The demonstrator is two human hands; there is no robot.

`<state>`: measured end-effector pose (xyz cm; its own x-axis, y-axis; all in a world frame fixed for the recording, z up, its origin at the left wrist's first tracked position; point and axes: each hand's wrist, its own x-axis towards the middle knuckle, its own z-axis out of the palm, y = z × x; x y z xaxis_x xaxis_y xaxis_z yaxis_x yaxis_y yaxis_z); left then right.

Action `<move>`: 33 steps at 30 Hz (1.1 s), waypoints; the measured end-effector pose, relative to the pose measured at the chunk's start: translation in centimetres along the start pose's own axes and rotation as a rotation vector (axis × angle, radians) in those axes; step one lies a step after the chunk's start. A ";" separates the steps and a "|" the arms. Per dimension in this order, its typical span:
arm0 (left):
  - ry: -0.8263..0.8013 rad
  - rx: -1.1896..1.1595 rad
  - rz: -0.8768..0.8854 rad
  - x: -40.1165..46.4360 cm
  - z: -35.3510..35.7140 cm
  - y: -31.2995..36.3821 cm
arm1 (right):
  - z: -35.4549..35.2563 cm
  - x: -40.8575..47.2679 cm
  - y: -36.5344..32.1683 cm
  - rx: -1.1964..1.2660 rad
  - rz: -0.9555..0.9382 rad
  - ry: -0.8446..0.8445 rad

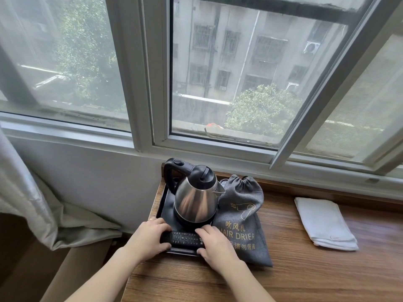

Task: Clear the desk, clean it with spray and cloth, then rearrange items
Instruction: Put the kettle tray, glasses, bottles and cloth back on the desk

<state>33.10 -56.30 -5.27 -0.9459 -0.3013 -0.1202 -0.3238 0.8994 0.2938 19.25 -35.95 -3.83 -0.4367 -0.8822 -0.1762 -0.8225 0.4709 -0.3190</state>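
A black tray [164, 201] sits at the left end of the wooden desk [294, 275]. On it stands a steel kettle [195, 199] with a black handle and lid, and a black remote control [185, 238] lies along the tray's near edge. My left hand [148, 238] grips the tray's near left corner, fingers over the remote's left end. My right hand [214, 247] grips the tray's near right corner, fingers over the remote's right end. A grey hair drier bag [242, 219] lies against the tray's right side. A folded white cloth [325, 223] lies further right.
The window frame [218, 153] and sill run right behind the desk. A grey curtain [32, 203] hangs at the left, bunched on the low surface beside the desk. Bare wood shows between the bag and the cloth and along the near edge.
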 end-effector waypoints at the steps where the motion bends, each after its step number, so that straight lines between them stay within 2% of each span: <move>1: -0.013 0.008 0.000 0.0 -0.1 0.1 | 0.0 0.0 0.0 -0.010 -0.004 -0.001; 21: -0.096 -0.094 -0.092 0.3 -1.0 0.6 | -0.7 1.0 -0.5 0.074 0.116 -0.056; 27: -0.012 -0.122 -0.088 0.3 -2.1 2.0 | -1.5 0.4 -0.8 0.127 0.143 0.124; 33: 0.108 -0.222 0.060 0.6 -3.9 6.6 | -3.1 -0.7 -1.0 0.145 0.186 0.359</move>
<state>30.29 -51.81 0.24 -0.9565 -0.2918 0.0022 -0.2517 0.8287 0.4999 19.21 -35.85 -0.47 -0.6931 -0.7159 0.0836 -0.6688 0.5956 -0.4448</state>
